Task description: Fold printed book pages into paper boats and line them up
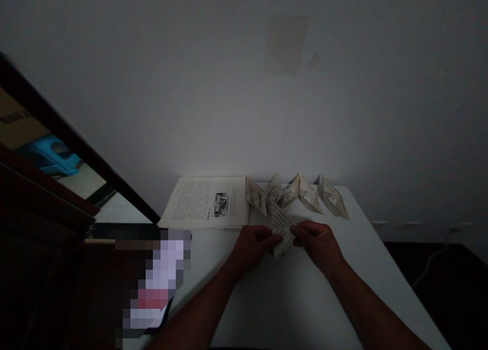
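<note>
A folded piece of printed paper is held upright above the white table. My left hand pinches its left side between thumb and fingers. On its right edge, my right hand has closed thumb and fingertips. Behind the held paper, several folded paper boats stand in a row along the wall, among them one at the left and one at the far right. The fingers beneath the paper are partly hidden.
An open printed book lies at the table's back left. A phone with a pixelated screen rests at the left edge. Behind the table rises a wall; a dark-framed panel leans at the left.
</note>
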Demonstrator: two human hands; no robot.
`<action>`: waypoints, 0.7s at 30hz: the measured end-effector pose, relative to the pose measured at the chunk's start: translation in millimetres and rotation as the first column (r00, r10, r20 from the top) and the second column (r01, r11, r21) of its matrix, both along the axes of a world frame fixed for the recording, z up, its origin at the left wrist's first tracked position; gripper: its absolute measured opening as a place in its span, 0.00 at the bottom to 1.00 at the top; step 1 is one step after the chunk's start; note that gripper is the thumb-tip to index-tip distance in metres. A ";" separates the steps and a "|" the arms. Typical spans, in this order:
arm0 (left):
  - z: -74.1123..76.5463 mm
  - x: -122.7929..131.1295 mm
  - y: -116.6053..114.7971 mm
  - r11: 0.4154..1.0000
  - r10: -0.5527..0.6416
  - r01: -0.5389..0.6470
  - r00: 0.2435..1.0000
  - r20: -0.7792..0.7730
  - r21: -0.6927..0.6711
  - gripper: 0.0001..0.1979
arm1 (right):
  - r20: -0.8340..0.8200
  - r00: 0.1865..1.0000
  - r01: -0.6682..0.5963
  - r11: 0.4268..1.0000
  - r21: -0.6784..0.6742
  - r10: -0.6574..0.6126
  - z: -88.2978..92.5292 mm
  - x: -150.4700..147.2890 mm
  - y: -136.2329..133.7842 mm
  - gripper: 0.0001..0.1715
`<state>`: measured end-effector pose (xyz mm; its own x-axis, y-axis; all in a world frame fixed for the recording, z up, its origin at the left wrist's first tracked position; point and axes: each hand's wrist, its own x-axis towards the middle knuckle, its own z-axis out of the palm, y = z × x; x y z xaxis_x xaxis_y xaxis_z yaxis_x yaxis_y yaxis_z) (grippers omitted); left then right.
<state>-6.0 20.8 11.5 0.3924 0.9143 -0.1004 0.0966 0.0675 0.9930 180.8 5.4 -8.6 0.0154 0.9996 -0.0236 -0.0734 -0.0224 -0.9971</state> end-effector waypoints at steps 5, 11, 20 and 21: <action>3.2 3.6 -2.4 0.997 0.069 -0.069 0.997 0.015 -0.023 0.14 | 0.007 1.000 0.011 1.000 0.015 -0.011 -1.7 1.1 0.7 0.12; 1.9 4.8 -4.1 0.996 -0.015 0.019 0.999 0.053 -0.086 0.15 | -0.001 0.999 0.054 0.998 0.041 -0.054 0.6 0.7 -0.2 0.12; 4.8 6.1 -6.5 0.996 -0.006 0.015 0.995 0.100 -0.091 0.13 | 0.044 0.993 0.109 0.990 0.088 -0.114 -0.4 2.1 -0.9 0.13; 5.1 6.0 -6.6 0.996 0.001 0.007 0.996 0.094 -0.084 0.14 | 0.048 0.992 0.109 0.990 0.089 -0.113 -0.4 1.9 -1.0 0.13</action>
